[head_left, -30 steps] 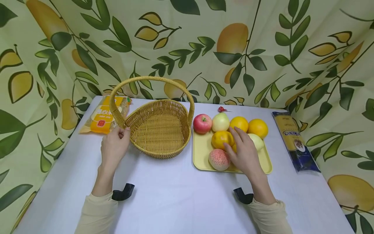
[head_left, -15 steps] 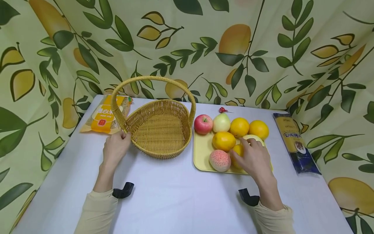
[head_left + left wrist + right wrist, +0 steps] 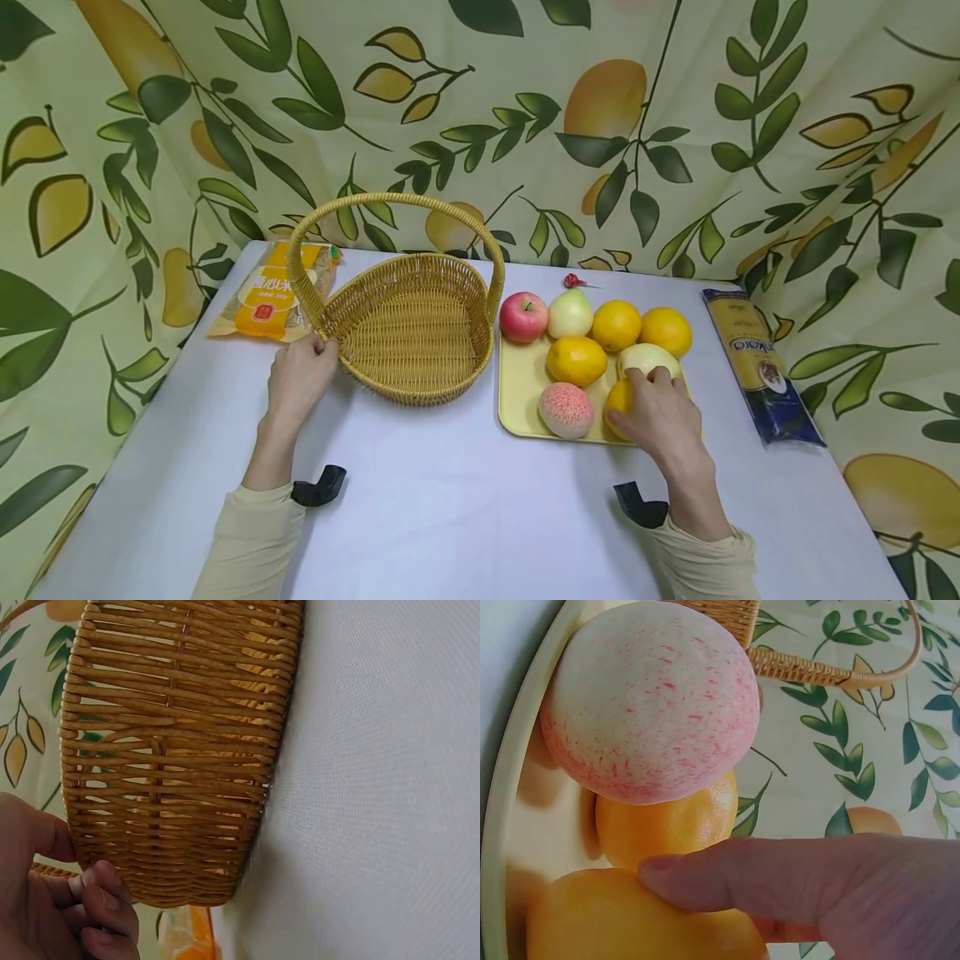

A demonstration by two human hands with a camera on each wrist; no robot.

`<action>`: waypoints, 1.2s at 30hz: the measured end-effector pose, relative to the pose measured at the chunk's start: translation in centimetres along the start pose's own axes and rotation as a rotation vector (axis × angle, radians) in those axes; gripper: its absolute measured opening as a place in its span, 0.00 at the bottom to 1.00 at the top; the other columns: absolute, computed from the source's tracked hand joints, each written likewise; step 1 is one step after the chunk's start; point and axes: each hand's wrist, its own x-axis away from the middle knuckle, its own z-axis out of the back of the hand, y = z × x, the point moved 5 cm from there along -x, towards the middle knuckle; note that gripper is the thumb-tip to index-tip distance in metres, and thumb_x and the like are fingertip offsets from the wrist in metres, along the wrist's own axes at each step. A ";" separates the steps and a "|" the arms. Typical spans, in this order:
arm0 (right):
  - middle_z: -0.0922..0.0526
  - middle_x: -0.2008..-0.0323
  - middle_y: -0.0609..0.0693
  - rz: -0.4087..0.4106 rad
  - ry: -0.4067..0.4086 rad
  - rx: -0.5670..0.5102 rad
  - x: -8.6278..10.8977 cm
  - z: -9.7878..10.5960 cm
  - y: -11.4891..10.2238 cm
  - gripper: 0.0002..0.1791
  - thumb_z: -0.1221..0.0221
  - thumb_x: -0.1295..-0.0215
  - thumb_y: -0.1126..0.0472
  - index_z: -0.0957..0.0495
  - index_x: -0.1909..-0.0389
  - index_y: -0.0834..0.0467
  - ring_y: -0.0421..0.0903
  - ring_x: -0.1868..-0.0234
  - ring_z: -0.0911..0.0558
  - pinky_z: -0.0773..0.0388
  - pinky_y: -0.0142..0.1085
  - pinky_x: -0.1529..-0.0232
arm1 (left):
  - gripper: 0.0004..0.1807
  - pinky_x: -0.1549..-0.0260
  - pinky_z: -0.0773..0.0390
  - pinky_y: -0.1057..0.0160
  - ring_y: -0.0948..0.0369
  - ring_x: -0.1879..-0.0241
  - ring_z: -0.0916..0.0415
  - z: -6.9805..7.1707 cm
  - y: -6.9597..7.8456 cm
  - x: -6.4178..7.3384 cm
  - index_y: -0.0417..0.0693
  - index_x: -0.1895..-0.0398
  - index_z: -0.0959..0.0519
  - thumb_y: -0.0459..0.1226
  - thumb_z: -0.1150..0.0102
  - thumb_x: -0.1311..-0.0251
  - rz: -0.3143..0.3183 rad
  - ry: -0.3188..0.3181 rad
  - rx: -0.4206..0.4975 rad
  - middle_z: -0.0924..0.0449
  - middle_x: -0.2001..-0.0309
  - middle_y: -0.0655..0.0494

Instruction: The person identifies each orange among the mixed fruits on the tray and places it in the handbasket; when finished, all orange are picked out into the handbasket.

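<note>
My left hand (image 3: 300,375) pinches the left rim of a wicker basket (image 3: 408,400), near the foot of its tall handle. In the left wrist view the thumb and curled fingers meet at the basket's woven wall (image 3: 180,750). On a yellow tray (image 3: 517,421) my right hand (image 3: 663,417) grips a yellow-orange fruit (image 3: 618,408), partly hidden by the fingers. The right wrist view shows the thumb (image 3: 697,881) pressed on that fruit (image 3: 622,919). Beside it lie a speckled peach (image 3: 566,410), a lemon-like yellow fruit (image 3: 576,360) and a pale round fruit (image 3: 647,358).
A red apple (image 3: 523,317), a pale green pear (image 3: 570,314) and two oranges (image 3: 617,325) line the tray's back. An orange-labelled food bag (image 3: 266,300) lies left of the basket. A blue-and-gold packet (image 3: 761,367) lies at right. A small red item (image 3: 574,282) sits behind the tray.
My right hand has moved right and toward me from above the lemon-like fruit, and its fingers have curled round the yellow-orange fruit. The left hand stays on the basket rim.
</note>
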 end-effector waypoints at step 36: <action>0.26 0.49 0.55 0.600 -0.047 -0.169 -6.2 0.7 -21.2 0.36 0.34 0.47 0.43 0.29 0.38 0.51 0.48 0.61 0.25 0.24 0.37 0.64 | 0.17 0.82 0.38 0.60 0.55 0.79 0.36 0.0 -0.2 -0.2 0.45 0.81 0.35 0.43 0.59 0.35 0.002 -0.001 -0.026 0.35 0.82 0.52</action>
